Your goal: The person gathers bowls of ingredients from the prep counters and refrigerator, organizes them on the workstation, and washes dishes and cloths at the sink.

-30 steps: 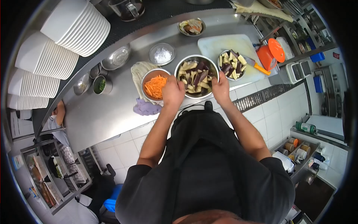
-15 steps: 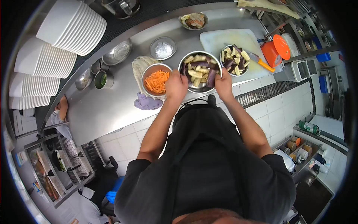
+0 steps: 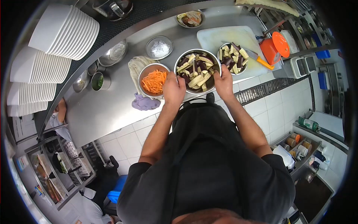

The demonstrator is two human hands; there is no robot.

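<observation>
Between my hands is a steel bowl (image 3: pixel 197 92) of cut eggplant pieces (image 3: pixel 196 71). My left hand (image 3: pixel 174 89) grips its left rim, and my right hand (image 3: pixel 223 81) grips its right rim. Just left of my left hand sits a bowl of orange carrot strips (image 3: pixel 154 81). Beyond my right hand, a smaller bowl of eggplant pieces (image 3: pixel 234 58) rests at the edge of a white cutting board (image 3: pixel 212 37). A knife with an orange handle (image 3: pixel 265 63) lies on the board. My fingertips are partly hidden by the rim.
A glass bowl of white grains (image 3: pixel 159 47), a beige cloth (image 3: pixel 135 67) and a purple cloth (image 3: pixel 144 102) lie on the steel counter (image 3: pixel 93 119). An orange scale (image 3: pixel 270 51) stands at the right. White bowls (image 3: pixel 63 31) are stacked upper left. Another person's arm (image 3: pixel 61 110) shows at far left.
The eggplant pieces in the held bowl have shifted, first toward the far side and now spread across it again. Both hands keep their grip on the rim.
</observation>
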